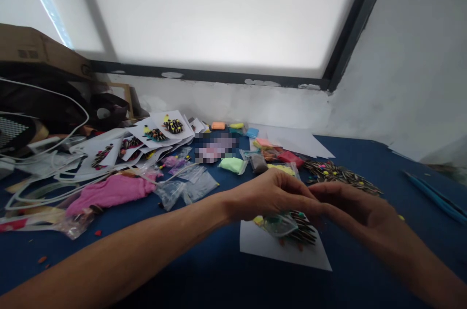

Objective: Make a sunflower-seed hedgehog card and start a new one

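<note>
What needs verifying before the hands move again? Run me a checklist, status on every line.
1. White paper sheet lying on the blue tabletop: ok.
2. Dark-and-pale striped seeds grouped on that sheet: ok.
3. Those seeds fully visible: not ok; a clear plastic bag covers part in view.
4. Left grip and right grip close together: ok.
5. Anything pinched between them: cannot tell; too unclear.
6. Loose striped seed pile lying beyond the right grip: ok.
</note>
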A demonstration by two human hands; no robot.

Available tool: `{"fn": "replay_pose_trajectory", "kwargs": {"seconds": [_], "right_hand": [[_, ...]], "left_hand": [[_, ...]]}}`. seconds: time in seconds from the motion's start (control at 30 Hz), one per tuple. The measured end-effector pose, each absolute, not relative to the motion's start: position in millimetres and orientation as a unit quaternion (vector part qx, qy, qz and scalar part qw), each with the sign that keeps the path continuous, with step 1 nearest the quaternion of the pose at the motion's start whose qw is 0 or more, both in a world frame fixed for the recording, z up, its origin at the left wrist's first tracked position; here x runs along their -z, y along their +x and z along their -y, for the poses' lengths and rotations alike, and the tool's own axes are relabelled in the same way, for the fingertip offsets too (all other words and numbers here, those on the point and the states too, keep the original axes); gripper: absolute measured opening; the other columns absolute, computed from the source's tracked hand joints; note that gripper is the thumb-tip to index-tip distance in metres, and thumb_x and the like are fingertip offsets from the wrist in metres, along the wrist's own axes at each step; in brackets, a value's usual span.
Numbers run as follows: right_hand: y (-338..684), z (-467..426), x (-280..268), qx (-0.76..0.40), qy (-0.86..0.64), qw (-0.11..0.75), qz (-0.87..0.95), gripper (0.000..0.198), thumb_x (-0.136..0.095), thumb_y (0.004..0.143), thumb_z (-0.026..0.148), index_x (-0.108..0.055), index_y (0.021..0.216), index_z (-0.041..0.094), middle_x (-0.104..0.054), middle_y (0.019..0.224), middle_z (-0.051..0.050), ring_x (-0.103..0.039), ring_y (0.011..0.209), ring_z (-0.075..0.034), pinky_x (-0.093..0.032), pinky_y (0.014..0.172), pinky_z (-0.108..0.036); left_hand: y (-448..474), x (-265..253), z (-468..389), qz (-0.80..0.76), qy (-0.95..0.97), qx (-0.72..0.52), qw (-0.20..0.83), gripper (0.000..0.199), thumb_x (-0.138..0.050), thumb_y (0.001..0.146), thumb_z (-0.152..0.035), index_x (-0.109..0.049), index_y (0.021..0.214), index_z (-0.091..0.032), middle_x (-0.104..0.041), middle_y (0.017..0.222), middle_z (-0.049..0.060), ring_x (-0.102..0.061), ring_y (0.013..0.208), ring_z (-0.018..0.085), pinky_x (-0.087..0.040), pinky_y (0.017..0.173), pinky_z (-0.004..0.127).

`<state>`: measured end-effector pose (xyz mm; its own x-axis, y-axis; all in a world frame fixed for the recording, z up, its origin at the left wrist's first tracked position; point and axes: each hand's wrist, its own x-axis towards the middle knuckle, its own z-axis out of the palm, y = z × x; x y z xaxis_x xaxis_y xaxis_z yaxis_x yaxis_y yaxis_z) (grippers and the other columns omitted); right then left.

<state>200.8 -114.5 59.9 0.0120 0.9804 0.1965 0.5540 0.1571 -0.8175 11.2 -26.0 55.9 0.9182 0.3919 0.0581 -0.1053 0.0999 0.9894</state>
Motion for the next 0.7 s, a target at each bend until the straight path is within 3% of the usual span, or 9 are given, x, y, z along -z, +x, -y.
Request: {"fn": "replay_pose_trajectory", "kwargs": {"seconds": [0.13,0.27,0.37,0.5,0.7], "right_hand": [[199.5,114.3,-62.9,-0.385,-0.565,0.357,0.636,0.027,-0.065,0.083,0.050,-0.073,0.098,0.029,-0.074,0.094,-0.002,-0.071,0.089,-0.021,-0.058,0.077,-0.030],[204.6,115.1,-56.9,-0.443,-0.544,0.392,0.595,0.024,-0.064,0.084,0.048,-0.072,0.097,0.030,-0.073,0.091,-0.002,-0.069,0.088,-0.019,-0.056,0.078,-0.029],[207.1,115.3,-55.3,-0.429,-0.554,0.449,0.554,0.022,-0.073,0.077,0.044,-0.072,0.093,0.029,-0.071,0.089,-0.001,-0.067,0.085,-0.019,-0.055,0.075,-0.027],[209.5,115.5,-59.0,-0.376,-0.547,0.533,0.524,0.021,-0.078,0.068,0.040,-0.064,0.065,0.024,-0.067,0.077,-0.001,-0.063,0.072,-0.017,-0.052,0.064,-0.023],[218.7,119.0,-61.0,-0.356,-0.593,0.468,0.550,0.022,-0.070,0.076,0.047,-0.070,0.073,0.025,-0.061,0.062,0.001,-0.052,0.052,-0.011,-0.041,0.044,-0.018]], "left_hand": [[9.4,-60.0,25.4,-0.063,0.658,-0.148,0.736,0.024,-0.069,0.086,-0.037,-0.067,0.082,-0.014,-0.064,0.070,-0.002,-0.062,0.070,0.009,-0.049,0.078,0.025],[6.6,-68.3,24.6,-0.054,0.679,-0.136,0.719,0.027,-0.064,0.090,-0.040,-0.063,0.079,-0.015,-0.060,0.065,-0.003,-0.058,0.065,0.008,-0.047,0.074,0.024],[5.5,-72.3,23.9,-0.089,0.682,-0.150,0.710,0.027,-0.067,0.087,-0.039,-0.062,0.078,-0.015,-0.061,0.070,-0.002,-0.057,0.068,0.008,-0.045,0.073,0.023],[6.2,-70.8,23.1,-0.109,0.655,-0.177,0.727,0.025,-0.076,0.079,-0.033,-0.061,0.078,-0.014,-0.062,0.076,-0.002,-0.057,0.071,0.008,-0.045,0.074,0.023],[7.6,-68.7,24.9,-0.110,0.671,-0.176,0.712,0.026,-0.062,0.091,-0.035,-0.064,0.077,-0.013,-0.062,0.075,-0.001,-0.058,0.076,0.008,-0.044,0.082,0.024]]}}
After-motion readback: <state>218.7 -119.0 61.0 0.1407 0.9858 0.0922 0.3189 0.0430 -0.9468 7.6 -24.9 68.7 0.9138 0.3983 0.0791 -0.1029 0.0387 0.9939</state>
